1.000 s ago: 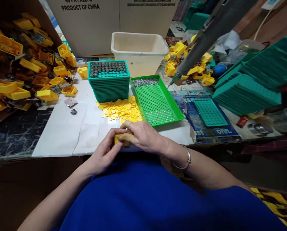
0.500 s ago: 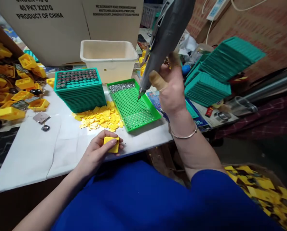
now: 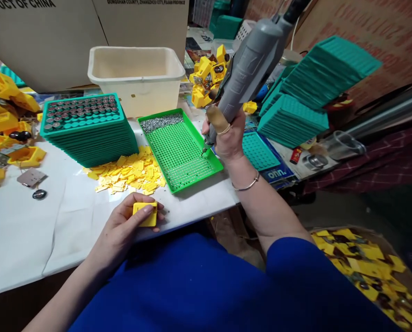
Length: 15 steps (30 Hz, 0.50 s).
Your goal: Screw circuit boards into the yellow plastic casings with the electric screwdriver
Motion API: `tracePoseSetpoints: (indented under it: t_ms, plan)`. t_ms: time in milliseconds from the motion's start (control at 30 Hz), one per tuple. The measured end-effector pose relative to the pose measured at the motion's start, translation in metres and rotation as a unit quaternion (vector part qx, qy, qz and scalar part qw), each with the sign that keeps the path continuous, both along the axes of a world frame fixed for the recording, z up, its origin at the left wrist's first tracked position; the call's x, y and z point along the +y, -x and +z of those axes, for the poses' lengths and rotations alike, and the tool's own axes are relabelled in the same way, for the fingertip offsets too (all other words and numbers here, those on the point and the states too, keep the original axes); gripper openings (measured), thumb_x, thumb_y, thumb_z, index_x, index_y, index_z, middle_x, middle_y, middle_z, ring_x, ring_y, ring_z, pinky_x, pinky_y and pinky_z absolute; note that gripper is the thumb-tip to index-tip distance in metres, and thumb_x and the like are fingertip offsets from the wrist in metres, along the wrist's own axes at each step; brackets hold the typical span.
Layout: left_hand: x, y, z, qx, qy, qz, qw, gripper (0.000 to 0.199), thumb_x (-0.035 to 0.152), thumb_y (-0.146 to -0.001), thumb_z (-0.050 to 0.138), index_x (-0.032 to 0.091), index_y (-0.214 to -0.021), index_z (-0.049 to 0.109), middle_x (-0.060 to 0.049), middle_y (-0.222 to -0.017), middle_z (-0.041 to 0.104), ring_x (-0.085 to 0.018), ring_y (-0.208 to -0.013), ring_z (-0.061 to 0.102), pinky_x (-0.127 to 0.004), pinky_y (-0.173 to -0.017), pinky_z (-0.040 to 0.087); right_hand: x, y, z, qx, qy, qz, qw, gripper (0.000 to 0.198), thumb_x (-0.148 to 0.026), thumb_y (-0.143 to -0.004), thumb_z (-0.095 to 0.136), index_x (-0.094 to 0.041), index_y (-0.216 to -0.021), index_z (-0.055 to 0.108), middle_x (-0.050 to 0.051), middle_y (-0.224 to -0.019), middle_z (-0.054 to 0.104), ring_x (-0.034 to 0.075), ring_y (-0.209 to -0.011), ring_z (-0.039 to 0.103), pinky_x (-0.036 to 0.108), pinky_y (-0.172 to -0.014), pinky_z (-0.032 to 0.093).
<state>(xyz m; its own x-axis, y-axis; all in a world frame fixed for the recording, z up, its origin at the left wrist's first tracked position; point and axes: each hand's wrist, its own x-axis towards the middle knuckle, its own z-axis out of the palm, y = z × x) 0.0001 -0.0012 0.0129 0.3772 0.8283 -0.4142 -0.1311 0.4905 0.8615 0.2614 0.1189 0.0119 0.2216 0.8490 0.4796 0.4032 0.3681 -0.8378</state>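
Note:
My left hand [image 3: 124, 219] holds a small yellow plastic case [image 3: 145, 215] near the table's front edge, thumb across its top. Wrapped round a grey electric screwdriver [image 3: 249, 69] is my right hand [image 3: 228, 133], with tan covers on some fingers. The tool tilts, its bit pointing down over the right side of a green perforated tray [image 3: 173, 157]. Small metal screws [image 3: 162, 122] are heaped at that tray's far end, and the near rows of holes look filled. A pile of flat yellow pieces [image 3: 131, 170] lies left of the tray.
Teal trays are stacked at left [image 3: 88, 133], with button cells in the top one, and at right [image 3: 294, 120]. Behind stands a white plastic tub [image 3: 136, 87]. Yellow cases [image 3: 207, 74] lie heaped at the back. A container of yellow parts [image 3: 365, 272] sits low at right.
My right hand has lowered the screwdriver toward the tray's right side, and its fingers now close round the tool. My left hand still holds the yellow case. The whole view has shifted.

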Motion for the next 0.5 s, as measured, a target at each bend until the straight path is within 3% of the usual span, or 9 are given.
tracePoseSetpoints:
  t_ms: [233, 400, 500]
  plan:
    - [-0.003, -0.0018, 0.0028, 0.013, 0.004, 0.018, 1.0, 0.018, 0.031, -0.083, 0.072, 0.019, -0.092, 0.061, -0.005, -0.094, 0.074, -0.018, -0.083, 0.069, -0.026, -0.067, 0.057, -0.004, 0.0051, 0.0002, 0.014, 0.016, -0.033, 0.999, 0.046, -0.068, -0.089, 0.044, -0.026, -0.108, 0.045, -0.001, -0.072, 0.057, 0.018, -0.069, 0.065, 0.034, -0.068, 0.055]
    - [-0.0006, 0.0014, -0.0028, -0.011, 0.009, 0.013, 1.0, 0.019, 0.03, -0.085, 0.068, 0.019, -0.097, 0.06, -0.008, -0.098, 0.074, -0.021, -0.087, 0.07, -0.03, -0.069, 0.057, -0.0061, 0.0058, 0.0013, 0.05, -0.023, -0.012, 0.998, 0.043, -0.068, -0.085, 0.05, -0.027, -0.093, 0.041, -0.002, -0.069, 0.054, 0.015, -0.06, 0.06, 0.031, -0.061, 0.052]
    - [0.0021, 0.0035, -0.0065, -0.05, 0.018, 0.013, 0.999, 0.021, 0.026, -0.084, 0.065, 0.017, -0.102, 0.059, -0.01, -0.098, 0.074, -0.024, -0.092, 0.07, -0.033, -0.072, 0.057, -0.0052, 0.0042, 0.0039, 0.04, -0.016, -0.024, 0.999, 0.045, -0.07, -0.083, 0.05, -0.027, -0.094, 0.041, -0.003, -0.069, 0.053, 0.015, -0.06, 0.06, 0.033, -0.062, 0.052]
